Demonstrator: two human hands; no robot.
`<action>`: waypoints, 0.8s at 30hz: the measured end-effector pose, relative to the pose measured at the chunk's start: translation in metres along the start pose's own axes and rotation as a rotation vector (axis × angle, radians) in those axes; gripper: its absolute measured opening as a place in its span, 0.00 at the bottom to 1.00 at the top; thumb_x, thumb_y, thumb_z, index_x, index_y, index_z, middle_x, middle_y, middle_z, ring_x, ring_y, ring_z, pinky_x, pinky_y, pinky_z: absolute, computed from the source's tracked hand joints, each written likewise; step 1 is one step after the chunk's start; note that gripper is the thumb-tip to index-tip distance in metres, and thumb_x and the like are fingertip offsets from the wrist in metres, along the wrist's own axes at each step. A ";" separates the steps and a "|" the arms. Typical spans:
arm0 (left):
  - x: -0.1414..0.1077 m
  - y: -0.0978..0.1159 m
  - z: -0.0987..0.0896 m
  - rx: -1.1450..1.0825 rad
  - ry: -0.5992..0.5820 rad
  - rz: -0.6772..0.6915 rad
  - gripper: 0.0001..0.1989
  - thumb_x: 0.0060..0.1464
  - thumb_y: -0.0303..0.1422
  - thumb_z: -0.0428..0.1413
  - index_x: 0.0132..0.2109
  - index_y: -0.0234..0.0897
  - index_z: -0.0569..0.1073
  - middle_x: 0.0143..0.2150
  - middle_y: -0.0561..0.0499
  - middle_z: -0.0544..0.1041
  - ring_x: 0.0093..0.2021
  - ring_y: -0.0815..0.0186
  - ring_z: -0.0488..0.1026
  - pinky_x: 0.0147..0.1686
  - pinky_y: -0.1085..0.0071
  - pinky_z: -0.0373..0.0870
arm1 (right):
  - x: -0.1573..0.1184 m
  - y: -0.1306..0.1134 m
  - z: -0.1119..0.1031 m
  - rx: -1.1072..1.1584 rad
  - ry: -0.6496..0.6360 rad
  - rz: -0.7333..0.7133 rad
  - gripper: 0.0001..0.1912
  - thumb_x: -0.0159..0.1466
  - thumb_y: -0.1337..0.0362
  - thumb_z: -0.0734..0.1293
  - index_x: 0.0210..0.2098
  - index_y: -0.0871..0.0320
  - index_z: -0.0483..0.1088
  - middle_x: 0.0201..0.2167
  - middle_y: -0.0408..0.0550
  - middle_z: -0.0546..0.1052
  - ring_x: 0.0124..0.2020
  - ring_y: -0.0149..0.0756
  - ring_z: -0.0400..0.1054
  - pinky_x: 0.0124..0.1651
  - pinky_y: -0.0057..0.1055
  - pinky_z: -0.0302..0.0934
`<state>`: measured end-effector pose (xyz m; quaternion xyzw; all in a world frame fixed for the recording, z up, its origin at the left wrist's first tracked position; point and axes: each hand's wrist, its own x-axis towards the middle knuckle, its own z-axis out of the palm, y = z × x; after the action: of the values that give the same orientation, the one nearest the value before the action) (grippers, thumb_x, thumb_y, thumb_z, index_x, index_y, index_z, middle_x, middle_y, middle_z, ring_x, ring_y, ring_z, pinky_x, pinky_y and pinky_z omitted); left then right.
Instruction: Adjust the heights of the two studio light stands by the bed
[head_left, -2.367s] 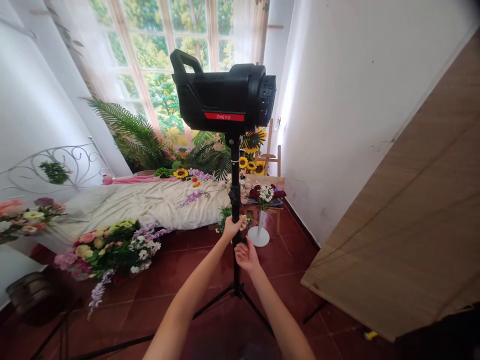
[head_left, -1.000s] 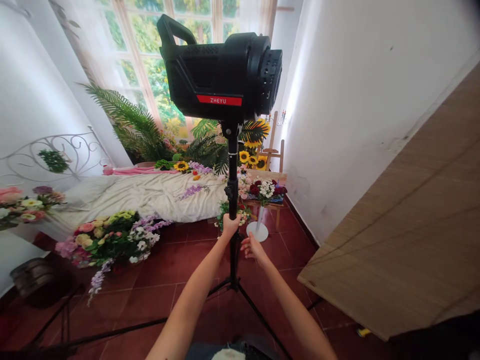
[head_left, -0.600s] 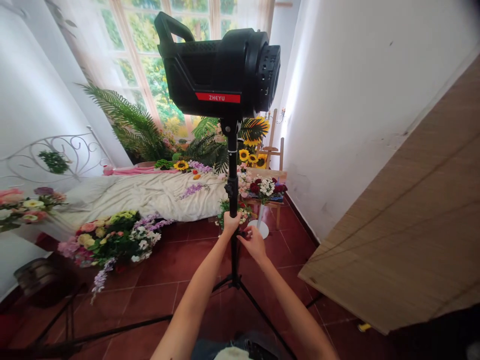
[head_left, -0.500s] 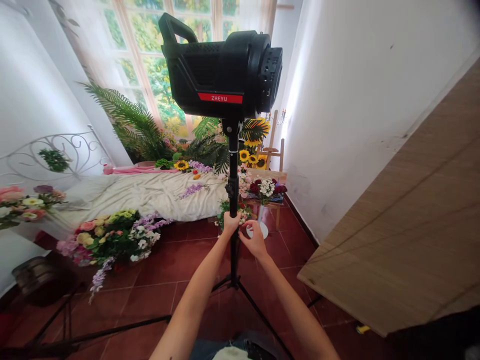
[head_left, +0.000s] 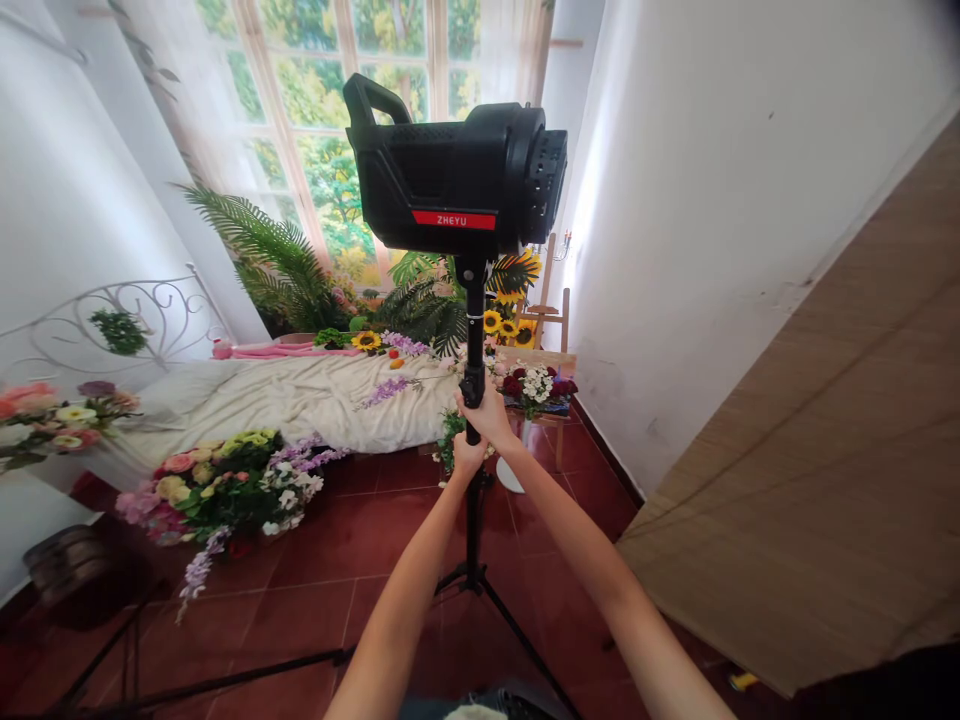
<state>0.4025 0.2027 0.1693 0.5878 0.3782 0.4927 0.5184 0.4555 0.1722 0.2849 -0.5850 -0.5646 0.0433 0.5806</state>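
A black studio light (head_left: 442, 185) with a red ZHEYU label sits on top of a black light stand (head_left: 472, 530), its round front facing right. My left hand (head_left: 469, 455) is closed around the stand's pole. Just above it, my right hand (head_left: 491, 412) wraps the pole at the black collar (head_left: 472, 386) with its knob. The fingers of both hands are partly hidden behind the pole. The stand's legs spread over the red tiled floor (head_left: 322, 540).
A bed with a cream blanket (head_left: 330, 395) lies behind the stand, flower bouquets (head_left: 225, 480) at its near side. To the right rise a wooden easel (head_left: 553, 315) and a large tan panel (head_left: 780, 500). Another stand's leg (head_left: 247, 672) crosses the floor at left.
My right hand has moved up from below onto the collar and closed there. The light appears lower and smaller in view. My left hand stays on the pole.
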 end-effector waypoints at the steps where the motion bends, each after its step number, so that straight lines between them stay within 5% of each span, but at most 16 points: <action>1: -0.002 -0.001 -0.001 0.008 -0.017 -0.006 0.14 0.36 0.31 0.58 0.13 0.35 0.61 0.11 0.56 0.60 0.14 0.76 0.55 0.16 0.76 0.51 | -0.002 0.004 0.001 -0.002 -0.001 -0.007 0.22 0.54 0.61 0.64 0.48 0.57 0.60 0.32 0.46 0.72 0.32 0.36 0.69 0.33 0.29 0.61; 10: -0.022 -0.019 -0.023 0.003 -0.183 0.080 0.07 0.38 0.32 0.58 0.27 0.32 0.72 0.24 0.51 0.74 0.28 0.66 0.70 0.29 0.74 0.65 | -0.039 0.039 0.015 -0.080 -0.031 0.087 0.17 0.52 0.60 0.64 0.42 0.56 0.62 0.28 0.44 0.71 0.28 0.34 0.66 0.30 0.27 0.58; 15: -0.036 -0.030 -0.030 -0.070 -0.150 0.074 0.23 0.35 0.31 0.62 0.43 0.34 0.72 0.42 0.45 0.76 0.44 0.60 0.71 0.43 0.68 0.67 | -0.067 0.055 0.026 -0.042 -0.015 0.123 0.15 0.51 0.61 0.64 0.38 0.55 0.63 0.31 0.46 0.71 0.33 0.37 0.66 0.35 0.29 0.58; 24: -0.035 -0.039 -0.028 -0.101 -0.206 0.056 0.15 0.39 0.35 0.60 0.36 0.33 0.72 0.41 0.44 0.76 0.42 0.62 0.72 0.43 0.67 0.67 | -0.064 0.059 0.030 -0.035 0.000 0.130 0.13 0.51 0.61 0.63 0.37 0.55 0.62 0.30 0.45 0.70 0.32 0.37 0.64 0.35 0.29 0.57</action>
<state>0.3697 0.1833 0.1237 0.6187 0.2811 0.4625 0.5694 0.4475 0.1634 0.1933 -0.6306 -0.5260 0.0711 0.5662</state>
